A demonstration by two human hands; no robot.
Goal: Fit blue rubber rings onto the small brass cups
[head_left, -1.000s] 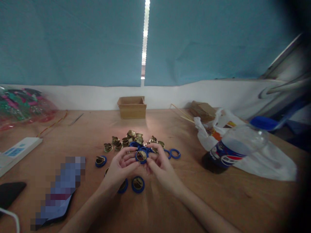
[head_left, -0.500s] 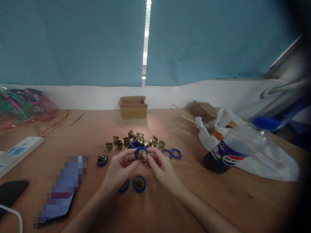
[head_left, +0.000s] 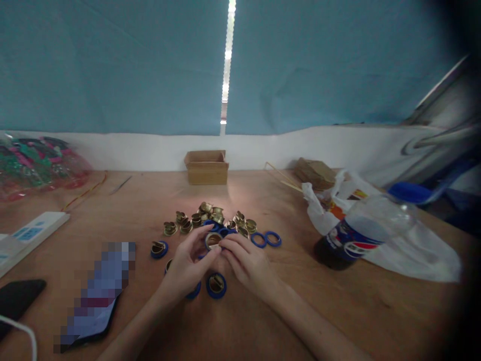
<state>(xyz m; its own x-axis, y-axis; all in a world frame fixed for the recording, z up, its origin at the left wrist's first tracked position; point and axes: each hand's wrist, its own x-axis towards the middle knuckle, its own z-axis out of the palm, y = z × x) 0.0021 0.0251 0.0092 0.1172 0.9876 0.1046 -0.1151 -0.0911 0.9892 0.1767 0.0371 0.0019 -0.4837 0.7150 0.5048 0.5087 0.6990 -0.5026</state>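
My left hand (head_left: 187, 268) and my right hand (head_left: 246, 263) meet over the wooden table (head_left: 263, 311), both pinching one brass fitting (head_left: 213, 240) between their fingertips. Just behind it lies a pile of loose brass fittings (head_left: 205, 216) and two loose blue rings (head_left: 266, 238). A brass fitting with a blue ring on it (head_left: 216, 285) rests on the table under my hands. Another ringed fitting (head_left: 159, 248) lies to the left. A third shows partly under my left hand.
A small cardboard box (head_left: 206, 166) stands at the back. A cola bottle (head_left: 366, 228) lies on white plastic bags (head_left: 409, 248) at the right. At the left are a phone (head_left: 95, 296), a black object (head_left: 18, 301), a white power strip (head_left: 32, 231) and a bag of coloured items (head_left: 35, 165).
My hands have lowered slightly toward the table and turned the fitting. The blue ring seen around it earlier now shows only at its edge behind my fingers.
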